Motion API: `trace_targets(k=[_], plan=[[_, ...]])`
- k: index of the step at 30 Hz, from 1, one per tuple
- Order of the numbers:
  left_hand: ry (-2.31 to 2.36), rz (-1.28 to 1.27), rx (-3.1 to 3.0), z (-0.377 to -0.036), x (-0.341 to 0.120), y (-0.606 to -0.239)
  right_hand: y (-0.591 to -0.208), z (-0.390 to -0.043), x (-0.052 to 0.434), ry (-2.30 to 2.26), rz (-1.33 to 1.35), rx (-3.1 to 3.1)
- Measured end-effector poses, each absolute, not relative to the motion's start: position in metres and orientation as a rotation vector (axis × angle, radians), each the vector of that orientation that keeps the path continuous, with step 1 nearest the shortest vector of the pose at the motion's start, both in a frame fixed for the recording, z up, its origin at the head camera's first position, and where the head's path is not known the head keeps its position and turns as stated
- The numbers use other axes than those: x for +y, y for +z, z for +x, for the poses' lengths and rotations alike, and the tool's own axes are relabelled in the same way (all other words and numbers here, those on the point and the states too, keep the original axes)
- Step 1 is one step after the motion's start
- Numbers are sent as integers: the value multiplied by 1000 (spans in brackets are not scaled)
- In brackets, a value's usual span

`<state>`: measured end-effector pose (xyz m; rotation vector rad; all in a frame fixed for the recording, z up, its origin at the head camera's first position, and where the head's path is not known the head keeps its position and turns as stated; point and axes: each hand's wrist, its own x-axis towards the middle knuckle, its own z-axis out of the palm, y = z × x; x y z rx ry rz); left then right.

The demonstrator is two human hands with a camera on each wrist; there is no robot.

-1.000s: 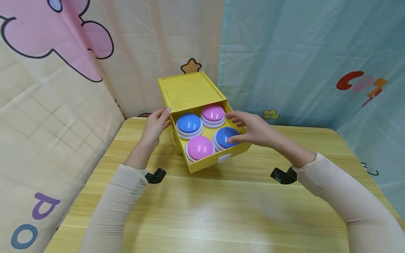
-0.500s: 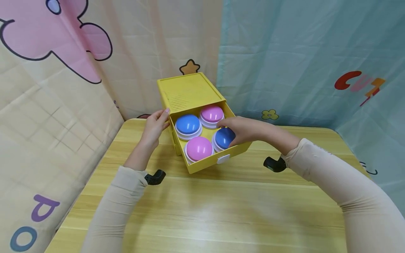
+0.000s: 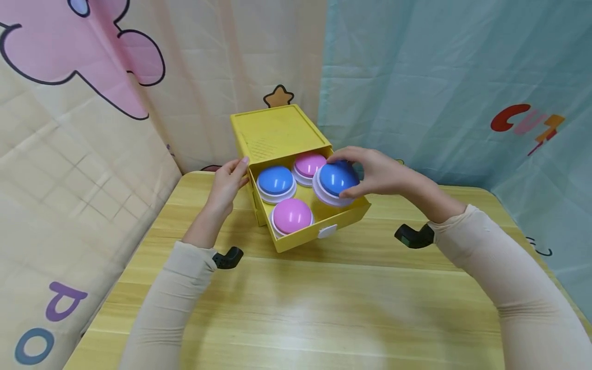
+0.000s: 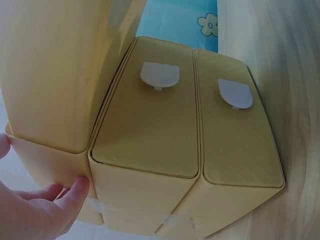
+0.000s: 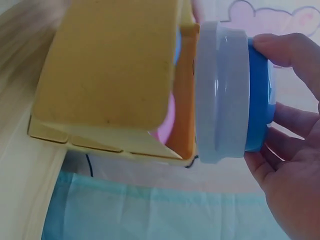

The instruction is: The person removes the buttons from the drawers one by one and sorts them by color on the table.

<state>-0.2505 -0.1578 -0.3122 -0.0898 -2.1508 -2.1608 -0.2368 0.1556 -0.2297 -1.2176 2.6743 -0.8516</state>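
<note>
My right hand (image 3: pixel 376 172) grips a blue dome-topped push button (image 3: pixel 336 179) with a white base, fingers and thumb round its blue dome. The button is tilted and held above the pulled-out top drawer (image 3: pixel 300 238) of a yellow drawer cabinet (image 3: pixel 279 131). In the right wrist view, the button's white base (image 5: pixel 220 95) faces the drawer. Inside the drawer sit another blue button (image 3: pixel 276 181), a pink button (image 3: pixel 292 216) at the front, and a pink button (image 3: pixel 310 164) at the back. My left hand (image 3: pixel 224 187) touches the cabinet's left side near its top edge.
The cabinet stands on a wooden table (image 3: pixel 296 308) near the back edge. Two lower drawers with white pull tabs (image 4: pixel 160 75) are closed in the left wrist view. Printed curtains (image 3: pixel 407 77) hang behind and at both sides.
My right hand closed round the front-right blue button, then lifted it up out of its place in the drawer. The left hand stayed at the cabinet's side.
</note>
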Motion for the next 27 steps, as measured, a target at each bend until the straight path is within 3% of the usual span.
trace_targets(k=[11, 27], plan=[[-2153, -79, -2152, -250, -159, -313, -232, -212, 232, -1068, -926, 2850], [-2148, -85, -2155, -250, -158, -312, -347, -205, 304, -996, -578, 2874]])
